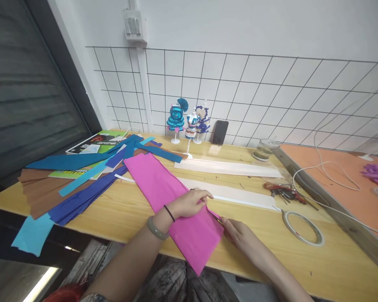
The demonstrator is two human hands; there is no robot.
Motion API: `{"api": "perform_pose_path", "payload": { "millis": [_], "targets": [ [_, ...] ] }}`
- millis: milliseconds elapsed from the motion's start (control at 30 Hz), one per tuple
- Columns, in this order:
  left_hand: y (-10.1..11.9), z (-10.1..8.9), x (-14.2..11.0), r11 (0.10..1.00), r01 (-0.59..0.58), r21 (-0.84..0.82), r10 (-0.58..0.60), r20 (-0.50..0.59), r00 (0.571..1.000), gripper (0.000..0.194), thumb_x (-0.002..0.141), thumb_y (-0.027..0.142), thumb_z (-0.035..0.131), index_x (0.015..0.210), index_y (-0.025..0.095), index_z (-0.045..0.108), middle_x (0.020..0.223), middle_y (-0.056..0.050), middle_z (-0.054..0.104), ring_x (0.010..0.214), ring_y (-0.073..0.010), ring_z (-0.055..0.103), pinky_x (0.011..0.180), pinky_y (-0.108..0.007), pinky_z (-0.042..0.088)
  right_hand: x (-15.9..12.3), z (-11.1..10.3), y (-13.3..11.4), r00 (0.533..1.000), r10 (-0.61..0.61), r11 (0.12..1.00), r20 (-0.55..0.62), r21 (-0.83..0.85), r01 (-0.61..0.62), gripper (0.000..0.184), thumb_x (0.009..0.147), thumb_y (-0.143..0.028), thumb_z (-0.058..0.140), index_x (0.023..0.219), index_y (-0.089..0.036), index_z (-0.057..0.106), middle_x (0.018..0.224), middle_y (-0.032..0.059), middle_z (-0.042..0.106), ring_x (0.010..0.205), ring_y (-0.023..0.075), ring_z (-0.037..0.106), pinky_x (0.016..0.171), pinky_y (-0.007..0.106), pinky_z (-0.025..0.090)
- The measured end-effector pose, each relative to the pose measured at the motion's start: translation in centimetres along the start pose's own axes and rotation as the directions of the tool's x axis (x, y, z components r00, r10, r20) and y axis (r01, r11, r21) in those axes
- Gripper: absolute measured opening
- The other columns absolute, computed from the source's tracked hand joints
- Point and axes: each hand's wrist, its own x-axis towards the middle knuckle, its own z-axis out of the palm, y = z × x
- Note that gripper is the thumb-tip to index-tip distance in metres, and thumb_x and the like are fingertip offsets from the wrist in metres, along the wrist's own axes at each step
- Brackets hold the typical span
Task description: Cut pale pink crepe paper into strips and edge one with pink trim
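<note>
A folded length of bright pink crepe paper [159,182] slants across the table and hangs over its front edge. My left hand [189,203] rests on it, fingers bent together at its right edge, holding the paper down. A slim dark-bladed tool [216,218] is in my right hand [236,230], its tip at the fold along the same edge. The fingers hide most of its handle, so its exact kind is unclear. Behind the pink paper lie two long pale strips, a nearer one [242,194] and a farther one [229,167].
Blue, brown and turquoise paper strips [82,201] spread at left over some books [113,136]. Small dressed figures on stands [175,119] and a phone [220,132] stand by the wall. At right are a glass jar [262,151], a tape roll [302,241], tools [286,193] and a cable [337,213].
</note>
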Motion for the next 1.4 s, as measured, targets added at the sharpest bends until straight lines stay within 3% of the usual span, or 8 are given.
{"api": "perform_pose_path", "payload": {
  "millis": [633, 1400],
  "targets": [
    [0.1, -0.07, -0.04, 1.0, 0.016, -0.005, -0.016, -0.005, 1.0, 0.029, 0.08, 0.011, 0.041, 0.107, 0.018, 0.052, 0.089, -0.002, 0.059, 0.087, -0.0146, 0.052, 0.082, -0.028, 0.04, 0.86, 0.29, 0.14, 0.999, 0.008, 0.996, -0.036, 0.087, -0.005, 0.045, 0.079, -0.058, 0.032, 0.055, -0.02, 0.033, 0.052, -0.0052, 0.03, 0.052, 0.0107, 0.03, 0.049, 0.023, 0.027],
    [0.11, -0.04, -0.01, 1.0, -0.012, -0.001, 0.012, -0.022, 1.0, 0.028, 0.08, 0.011, 0.042, 0.105, 0.016, 0.053, 0.086, -0.003, 0.059, 0.084, -0.0141, 0.052, 0.081, -0.026, 0.04, 0.94, 0.57, 0.28, 0.999, 0.037, 0.999, -0.039, 0.037, -0.036, 0.044, 0.081, -0.057, 0.028, 0.057, -0.02, 0.032, 0.054, -0.0051, 0.029, 0.054, 0.0112, 0.031, 0.052, 0.024, 0.024]
  ]
}}
